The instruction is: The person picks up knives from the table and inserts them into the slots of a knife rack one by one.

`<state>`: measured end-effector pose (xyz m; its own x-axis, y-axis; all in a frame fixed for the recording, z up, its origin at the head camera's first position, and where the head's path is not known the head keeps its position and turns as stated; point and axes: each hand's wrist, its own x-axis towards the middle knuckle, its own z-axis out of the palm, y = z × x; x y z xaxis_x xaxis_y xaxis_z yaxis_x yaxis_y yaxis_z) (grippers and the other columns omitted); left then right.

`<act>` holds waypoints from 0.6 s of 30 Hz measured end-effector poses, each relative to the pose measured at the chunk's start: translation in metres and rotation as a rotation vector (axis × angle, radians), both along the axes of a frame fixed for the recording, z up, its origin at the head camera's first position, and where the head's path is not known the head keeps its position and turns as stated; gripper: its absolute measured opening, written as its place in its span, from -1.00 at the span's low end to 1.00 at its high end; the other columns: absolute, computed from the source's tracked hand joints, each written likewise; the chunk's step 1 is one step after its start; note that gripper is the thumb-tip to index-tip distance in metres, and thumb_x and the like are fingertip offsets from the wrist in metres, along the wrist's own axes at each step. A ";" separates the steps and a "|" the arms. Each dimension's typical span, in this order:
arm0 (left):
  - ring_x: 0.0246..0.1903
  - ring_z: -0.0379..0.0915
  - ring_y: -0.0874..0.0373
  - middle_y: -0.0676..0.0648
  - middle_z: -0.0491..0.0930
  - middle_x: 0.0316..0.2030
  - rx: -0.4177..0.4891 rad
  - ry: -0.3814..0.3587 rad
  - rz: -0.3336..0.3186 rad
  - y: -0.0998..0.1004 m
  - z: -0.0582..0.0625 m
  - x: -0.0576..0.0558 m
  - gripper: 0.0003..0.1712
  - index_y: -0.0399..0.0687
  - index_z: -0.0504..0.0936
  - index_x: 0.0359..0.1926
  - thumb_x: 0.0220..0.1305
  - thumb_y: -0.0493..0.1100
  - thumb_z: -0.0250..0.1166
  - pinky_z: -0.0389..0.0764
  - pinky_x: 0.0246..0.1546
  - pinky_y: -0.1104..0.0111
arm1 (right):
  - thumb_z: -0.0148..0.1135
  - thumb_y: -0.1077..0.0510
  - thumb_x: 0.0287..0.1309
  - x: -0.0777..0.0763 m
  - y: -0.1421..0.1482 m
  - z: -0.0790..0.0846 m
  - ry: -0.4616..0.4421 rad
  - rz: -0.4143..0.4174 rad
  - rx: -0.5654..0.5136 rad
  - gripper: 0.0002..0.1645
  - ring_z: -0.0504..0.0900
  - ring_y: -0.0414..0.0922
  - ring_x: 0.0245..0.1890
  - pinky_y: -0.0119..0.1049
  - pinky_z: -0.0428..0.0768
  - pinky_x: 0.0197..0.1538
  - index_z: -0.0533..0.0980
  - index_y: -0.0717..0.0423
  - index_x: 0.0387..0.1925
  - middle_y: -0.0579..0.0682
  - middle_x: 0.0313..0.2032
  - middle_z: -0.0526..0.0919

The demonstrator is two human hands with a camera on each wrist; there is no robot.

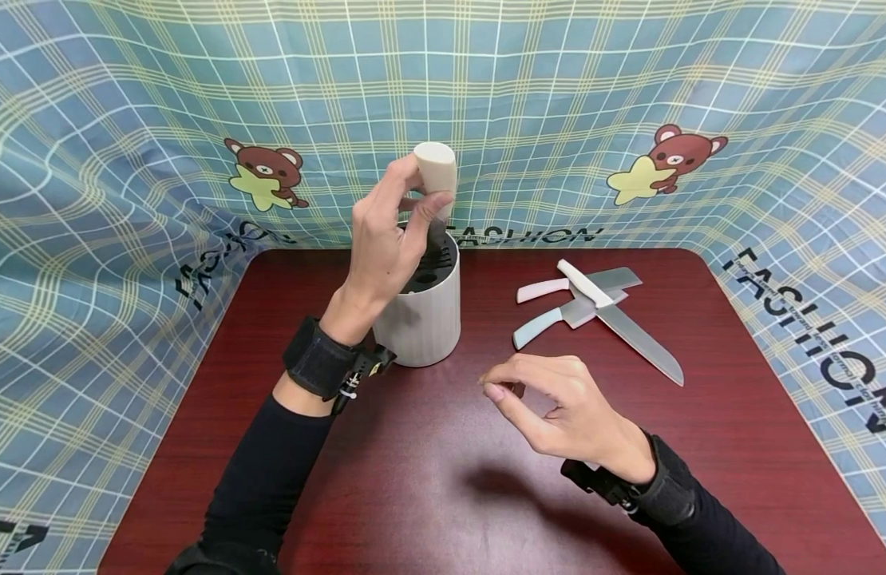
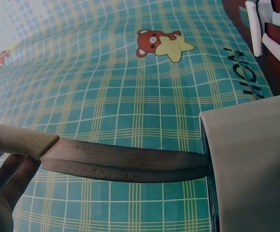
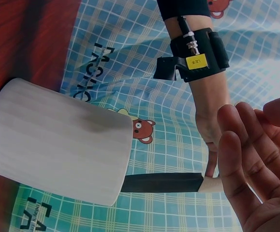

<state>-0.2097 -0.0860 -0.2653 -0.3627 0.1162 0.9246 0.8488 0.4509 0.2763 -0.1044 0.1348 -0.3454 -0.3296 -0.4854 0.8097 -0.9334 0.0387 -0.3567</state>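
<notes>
My left hand [image 1: 381, 247] grips the cream handle of a kitchen knife [image 1: 436, 172] held upright over a white ribbed knife block [image 1: 425, 331]. In the left wrist view the knife's long blade [image 2: 125, 162] is mostly exposed, with its tip at the black slotted top of the block. My right hand [image 1: 568, 407] hovers above the table to the right of the block, fingers loosely bent and holding nothing. The right wrist view shows the same hand [image 3: 260, 169] with thumb and fingers around bare air.
On the table [image 1: 429, 495], right of the block, three knives lie crossed: a white-handled knife [image 1: 642, 342] on top, a pink-handled cleaver [image 1: 543, 290] and a light-blue-handled knife [image 1: 538, 327]. A checked cloth [image 1: 486, 104] with bear prints surrounds the back and sides.
</notes>
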 end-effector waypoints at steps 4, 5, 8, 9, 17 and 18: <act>-0.20 0.74 -0.03 -0.29 0.73 -0.19 0.000 -0.010 -0.002 0.001 0.000 -0.003 -0.59 -0.39 0.53 0.09 0.35 -0.20 0.33 0.74 -0.26 0.27 | 0.21 0.29 0.32 0.000 0.001 0.000 -0.004 -0.004 0.001 -0.89 0.55 -0.40 -0.40 -0.62 0.55 -0.31 0.64 0.10 -0.25 -0.14 -0.42 0.66; -0.20 0.74 -0.03 -0.29 0.73 -0.19 -0.003 -0.014 -0.002 0.001 0.000 -0.003 -0.59 -0.40 0.53 0.10 0.36 -0.20 0.33 0.74 -0.27 0.26 | 0.21 0.29 0.32 0.000 0.001 0.000 -0.005 -0.004 0.001 -0.89 0.55 -0.40 -0.40 -0.62 0.55 -0.30 0.65 0.10 -0.25 -0.14 -0.42 0.66; -0.20 0.73 -0.02 -0.30 0.74 -0.17 -0.011 -0.022 0.005 0.002 0.001 -0.005 -0.59 -0.40 0.52 0.10 0.36 -0.19 0.32 0.72 -0.29 0.26 | 0.22 0.30 0.31 0.000 0.002 0.000 -0.008 -0.008 0.003 -0.89 0.55 -0.40 -0.40 -0.61 0.55 -0.30 0.65 0.09 -0.25 -0.14 -0.42 0.66; -0.20 0.73 -0.02 -0.30 0.74 -0.17 -0.011 -0.025 0.007 0.002 0.001 -0.005 -0.59 -0.40 0.52 0.10 0.36 -0.19 0.32 0.72 -0.29 0.26 | 0.22 0.30 0.31 0.000 0.002 0.000 -0.009 -0.009 0.003 -0.89 0.55 -0.40 -0.40 -0.61 0.55 -0.30 0.65 0.09 -0.25 -0.14 -0.42 0.66; -0.19 0.71 -0.01 -0.29 0.75 -0.16 -0.011 -0.066 -0.001 0.002 0.001 -0.012 -0.58 -0.38 0.52 0.12 0.39 -0.16 0.30 0.72 -0.30 0.25 | 0.21 0.30 0.31 0.001 0.003 -0.001 -0.010 -0.013 0.005 -0.89 0.55 -0.40 -0.40 -0.56 0.55 -0.35 0.65 0.09 -0.24 -0.14 -0.41 0.67; -0.18 0.72 -0.01 -0.29 0.75 -0.15 -0.010 -0.071 -0.003 0.002 0.001 -0.012 -0.58 -0.38 0.52 0.13 0.39 -0.16 0.30 0.72 -0.30 0.25 | 0.21 0.30 0.31 0.001 0.003 -0.001 -0.010 -0.014 0.005 -0.89 0.55 -0.40 -0.40 -0.57 0.55 -0.35 0.65 0.09 -0.24 -0.14 -0.41 0.67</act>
